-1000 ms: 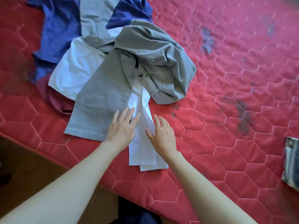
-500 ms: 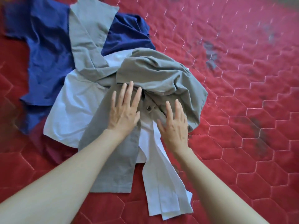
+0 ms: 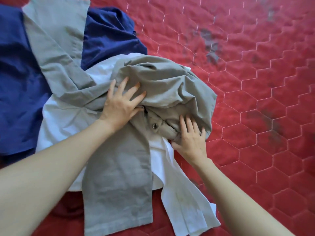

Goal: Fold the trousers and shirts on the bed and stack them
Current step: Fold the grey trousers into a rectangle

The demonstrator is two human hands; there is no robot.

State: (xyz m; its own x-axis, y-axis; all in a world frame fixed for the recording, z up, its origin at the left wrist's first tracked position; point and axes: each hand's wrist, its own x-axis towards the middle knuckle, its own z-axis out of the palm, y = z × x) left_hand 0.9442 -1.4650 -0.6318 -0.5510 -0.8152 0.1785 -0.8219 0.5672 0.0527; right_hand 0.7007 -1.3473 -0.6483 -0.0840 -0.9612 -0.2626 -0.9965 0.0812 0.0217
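Crumpled grey trousers (image 3: 162, 86) top a pile of clothes; one leg runs toward me and the other to the far left. Their waistband button shows between my hands. Under them lies a white shirt (image 3: 64, 120), with a blue shirt (image 3: 17, 82) beneath it at the left. My left hand (image 3: 121, 103) rests on the bunched trouser fabric with fingers spread, the thumb at a fold. My right hand (image 3: 190, 138) holds the waistband edge, thumb under it and fingertips bent over it.
The clothes lie on a red quilted bed cover (image 3: 255, 116) with hexagon stitching and a few dark stains. A dark red garment (image 3: 69, 208) peeks out under the pile's near edge. Bare cover spreads to the right.
Both hands have moved up from the near end of the white shirt to the bunched waist of the grey trousers. The view has closed in on the pile.
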